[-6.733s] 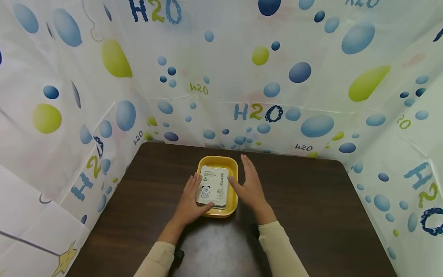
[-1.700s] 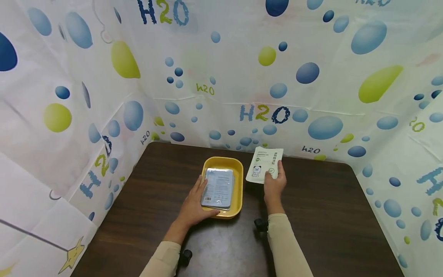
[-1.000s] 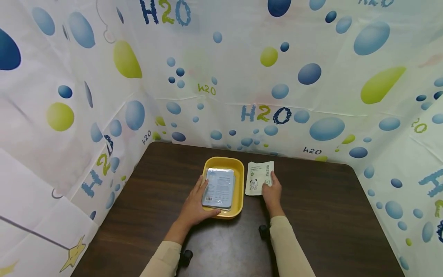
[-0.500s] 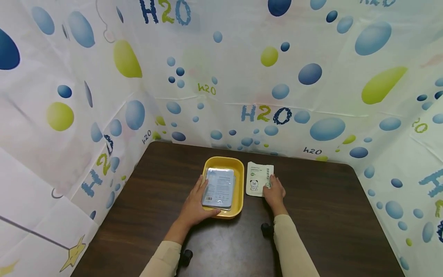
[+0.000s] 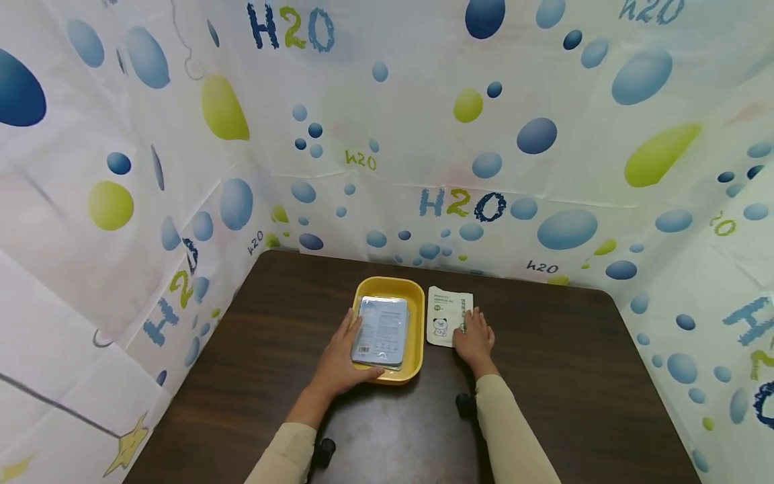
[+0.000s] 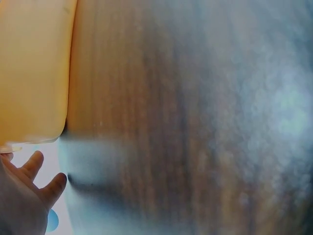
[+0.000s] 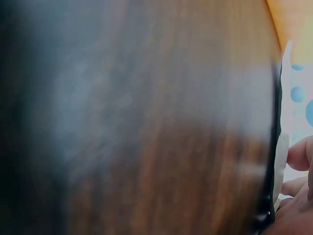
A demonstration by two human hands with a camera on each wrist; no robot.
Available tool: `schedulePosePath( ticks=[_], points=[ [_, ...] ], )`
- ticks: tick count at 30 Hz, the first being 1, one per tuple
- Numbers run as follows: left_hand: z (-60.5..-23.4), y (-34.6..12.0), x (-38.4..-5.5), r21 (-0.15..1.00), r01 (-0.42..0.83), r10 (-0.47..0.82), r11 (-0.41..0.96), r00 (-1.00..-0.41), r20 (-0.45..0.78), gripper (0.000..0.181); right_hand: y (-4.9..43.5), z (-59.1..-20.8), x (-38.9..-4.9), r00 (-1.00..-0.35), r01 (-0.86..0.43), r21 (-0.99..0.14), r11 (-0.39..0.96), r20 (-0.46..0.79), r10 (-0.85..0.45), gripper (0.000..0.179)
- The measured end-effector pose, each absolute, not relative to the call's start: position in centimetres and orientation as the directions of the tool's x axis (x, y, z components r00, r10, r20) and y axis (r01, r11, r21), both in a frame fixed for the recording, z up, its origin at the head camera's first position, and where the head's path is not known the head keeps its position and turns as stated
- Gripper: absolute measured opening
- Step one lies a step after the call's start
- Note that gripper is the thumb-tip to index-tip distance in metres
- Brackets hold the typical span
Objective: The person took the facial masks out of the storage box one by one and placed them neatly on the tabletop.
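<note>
A flat white packet (image 5: 447, 318) printed with a bear cartoon and green lettering lies on the dark table, just right of a yellow tray (image 5: 418, 336). My right hand (image 5: 475, 339) rests at its lower right edge, thumb and fingertips touching its upper face. The right wrist view shows the packet (image 7: 280, 161) edge-on, with the fingers (image 7: 299, 155) against it. Inside the tray is a small stack of packets, a pale blue one (image 5: 381, 331) face up with a barcode. My left hand (image 5: 338, 359) lies along the tray's left side, fingers extended and thumb at the front rim.
The brown table (image 5: 544, 376) extends on both sides of the tray. White sheeting (image 5: 387, 134) with blue and green dots surrounds the table at the back and sides. A black wrist device (image 5: 464, 405) sits at the right sleeve, another (image 5: 324, 452) at the left.
Earlier the white packet topped the tray's stack; the right hand lifted it out and laid it to the right. Its fingers have since loosened onto the packet's top. The left hand stays put.
</note>
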State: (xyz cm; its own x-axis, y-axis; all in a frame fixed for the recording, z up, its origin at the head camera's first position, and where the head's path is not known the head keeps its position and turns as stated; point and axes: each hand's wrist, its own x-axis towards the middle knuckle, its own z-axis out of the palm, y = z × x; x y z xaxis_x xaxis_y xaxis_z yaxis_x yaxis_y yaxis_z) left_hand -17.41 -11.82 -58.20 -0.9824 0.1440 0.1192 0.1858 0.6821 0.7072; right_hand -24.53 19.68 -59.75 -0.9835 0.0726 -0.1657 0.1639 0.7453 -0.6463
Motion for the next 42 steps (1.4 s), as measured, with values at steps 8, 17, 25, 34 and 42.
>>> schedulePosePath(
  ticks=[8,17,25,34,42],
  points=[
    [-58.4,-12.0,-17.1,0.691,0.165,0.114,0.703,-0.986,0.12,0.117,19.1,-60.0,-24.5,-0.986,0.152,-0.625,0.766,-0.154,0.07,0.064],
    [-58.7,-11.7,-16.6,0.694,0.121,0.065,0.709,-0.992,0.108,0.119,19.1,-60.5,-24.1,-0.986,0.142,-0.595,0.791,-0.152,0.063,0.064],
    [-59.1,-10.7,-17.4,0.725,0.125,0.023,0.677,-0.989,0.149,0.115,19.4,-59.8,-24.1,-0.991,0.123,-0.617,0.777,-0.124,0.058,0.065],
    [-60.3,-11.3,-17.6,0.811,0.318,0.111,0.491,-0.946,0.303,0.11,19.6,-60.1,-24.2,-0.987,0.143,-0.607,0.782,-0.145,0.068,0.065],
    [-60.9,-12.1,-18.1,0.846,0.369,0.157,0.384,-0.929,0.334,0.112,19.5,-59.6,-24.5,-0.988,0.138,-0.61,0.78,-0.142,0.064,0.065]
  ],
)
